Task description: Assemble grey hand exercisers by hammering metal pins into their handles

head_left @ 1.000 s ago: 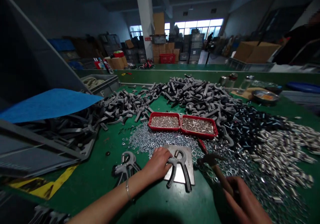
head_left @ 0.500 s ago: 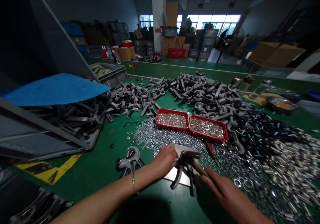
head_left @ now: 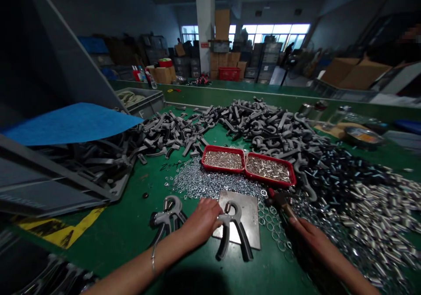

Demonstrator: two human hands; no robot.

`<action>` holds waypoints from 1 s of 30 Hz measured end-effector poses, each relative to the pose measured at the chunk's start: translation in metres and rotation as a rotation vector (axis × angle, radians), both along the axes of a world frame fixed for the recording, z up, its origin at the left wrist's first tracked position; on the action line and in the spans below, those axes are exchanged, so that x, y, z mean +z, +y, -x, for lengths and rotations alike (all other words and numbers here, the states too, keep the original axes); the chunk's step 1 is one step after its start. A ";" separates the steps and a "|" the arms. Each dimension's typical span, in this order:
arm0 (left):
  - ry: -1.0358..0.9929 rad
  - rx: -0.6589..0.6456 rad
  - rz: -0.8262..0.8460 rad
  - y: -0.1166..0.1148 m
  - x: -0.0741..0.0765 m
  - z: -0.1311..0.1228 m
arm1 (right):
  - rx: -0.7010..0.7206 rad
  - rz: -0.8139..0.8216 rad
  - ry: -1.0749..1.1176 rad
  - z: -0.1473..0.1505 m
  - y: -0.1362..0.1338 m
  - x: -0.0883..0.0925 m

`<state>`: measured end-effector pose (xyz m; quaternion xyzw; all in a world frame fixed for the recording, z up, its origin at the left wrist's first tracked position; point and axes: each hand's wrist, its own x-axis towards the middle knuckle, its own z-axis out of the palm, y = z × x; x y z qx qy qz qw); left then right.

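Observation:
A grey hand gripper (head_left: 232,230) lies on a small steel plate (head_left: 250,216) on the green table. My left hand (head_left: 202,220) is closed on the gripper's left handle near its spring head. My right hand (head_left: 311,235) grips the wooden handle of a hammer (head_left: 280,200), whose head rests off the plate's right edge among the washers. A second, assembled hand gripper (head_left: 166,218) lies just left of my left hand.
Two red trays (head_left: 249,164) of small metal parts sit behind the plate. Loose washers (head_left: 200,181) surround it. Heaps of grey handles (head_left: 256,121), black parts (head_left: 338,167) and silver sleeves (head_left: 378,207) fill the right. A grey crate (head_left: 66,189) with a blue sheet stands at the left.
The hammer head, which was on the gripper half a second ago, has swung back to the right off the plate. My left hand stays on the gripper.

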<state>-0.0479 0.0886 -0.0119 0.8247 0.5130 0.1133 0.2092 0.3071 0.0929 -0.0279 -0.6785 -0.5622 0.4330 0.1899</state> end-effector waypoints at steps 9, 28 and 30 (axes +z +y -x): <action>0.044 -0.062 -0.116 0.035 0.012 -0.058 | 0.312 -0.698 -0.414 0.043 -0.023 -0.005; 0.106 -0.097 0.074 0.073 0.008 -0.070 | 0.217 -0.585 -0.070 0.029 -0.053 -0.002; 0.096 -0.085 0.081 0.072 0.007 -0.070 | 0.257 -0.545 -0.028 0.044 -0.060 -0.004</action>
